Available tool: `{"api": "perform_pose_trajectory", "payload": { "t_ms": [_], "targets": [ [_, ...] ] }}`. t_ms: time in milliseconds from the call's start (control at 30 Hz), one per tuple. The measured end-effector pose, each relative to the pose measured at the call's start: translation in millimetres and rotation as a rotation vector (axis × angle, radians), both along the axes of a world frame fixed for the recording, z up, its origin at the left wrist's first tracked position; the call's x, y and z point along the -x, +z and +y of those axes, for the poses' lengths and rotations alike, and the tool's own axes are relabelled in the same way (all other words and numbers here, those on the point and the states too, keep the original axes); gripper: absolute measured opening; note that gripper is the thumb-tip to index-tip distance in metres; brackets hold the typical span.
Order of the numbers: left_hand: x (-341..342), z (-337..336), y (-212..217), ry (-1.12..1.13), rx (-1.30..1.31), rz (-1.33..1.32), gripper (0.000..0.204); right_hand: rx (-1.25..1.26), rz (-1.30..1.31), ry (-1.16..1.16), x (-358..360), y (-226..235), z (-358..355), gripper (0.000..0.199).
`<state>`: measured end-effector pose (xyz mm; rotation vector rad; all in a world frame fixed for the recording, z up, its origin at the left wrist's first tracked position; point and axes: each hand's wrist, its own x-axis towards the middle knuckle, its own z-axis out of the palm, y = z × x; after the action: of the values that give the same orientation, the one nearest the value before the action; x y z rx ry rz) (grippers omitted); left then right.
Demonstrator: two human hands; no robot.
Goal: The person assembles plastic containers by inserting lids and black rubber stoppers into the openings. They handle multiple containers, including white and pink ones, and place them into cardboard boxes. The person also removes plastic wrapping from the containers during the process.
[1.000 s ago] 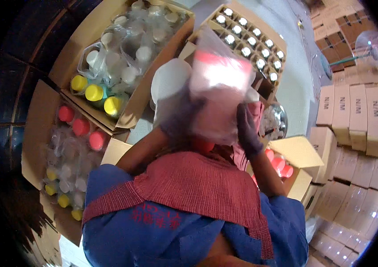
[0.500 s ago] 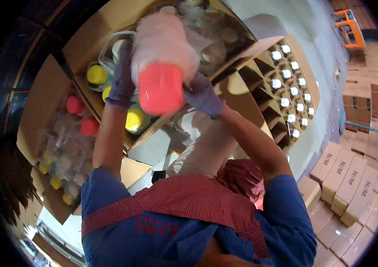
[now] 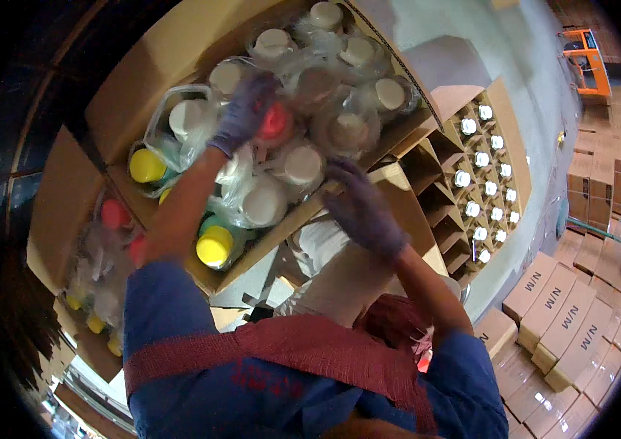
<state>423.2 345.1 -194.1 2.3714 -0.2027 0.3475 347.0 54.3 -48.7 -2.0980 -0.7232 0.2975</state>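
Note:
My gloved left hand [image 3: 246, 111] is down in the large open carton [image 3: 138, 66], its fingers curled against the cap of a red-capped bottle [image 3: 275, 121]. The bottle stands low among several plastic-wrapped bottles with pale caps, one of them a white-capped bottle [image 3: 302, 165]; its body is hidden. My gloved right hand [image 3: 364, 208] holds nothing, fingers apart at the carton's near right edge. Two yellow-capped bottles, the nearer one [image 3: 215, 246] in the near corner, the other [image 3: 148, 166] farther left, are in the same carton.
To the right stands a divided carton [image 3: 509, 121] of white-capped bottles, some of its cells bare. Another carton [image 3: 54, 212] at the left holds wrapped bottles with red and yellow caps. Brown boxes [image 3: 566, 322] are stacked at the right, below an orange machine [image 3: 590, 62].
The red-capped bottle, held up between both hands before, has gone down into the large carton. My right hand has let go and drawn back toward me; my left hand remains at the cap.

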Motion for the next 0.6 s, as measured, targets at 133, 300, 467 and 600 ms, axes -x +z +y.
{"api": "perform_pose_trajectory", "payload": {
  "t_ms": [133, 300, 467, 600],
  "targets": [
    [-60.9, 27.4, 34.1, -0.176, -0.549, 0.622, 0.053, 0.176, 0.132, -0.344, 16.9, -16.7, -91.5, 0.033],
    [-81.7, 3.0, -42.4, 0.035, -0.810, 0.419, 0.052, 0.167, 0.344, -0.430, 53.0, -3.5, -121.2, 0.030],
    [-64.2, -3.4, -19.8, 0.044, -0.739, 0.664, 0.048, 0.298, 0.286, -0.462, 121.5, -3.1, -162.3, 0.030],
    [-16.1, 25.4, 93.6, -0.189, -1.054, 0.289, 0.044, 0.426, 0.257, -0.493, 187.8, 12.0, -182.9, 0.031]
  ]
}}
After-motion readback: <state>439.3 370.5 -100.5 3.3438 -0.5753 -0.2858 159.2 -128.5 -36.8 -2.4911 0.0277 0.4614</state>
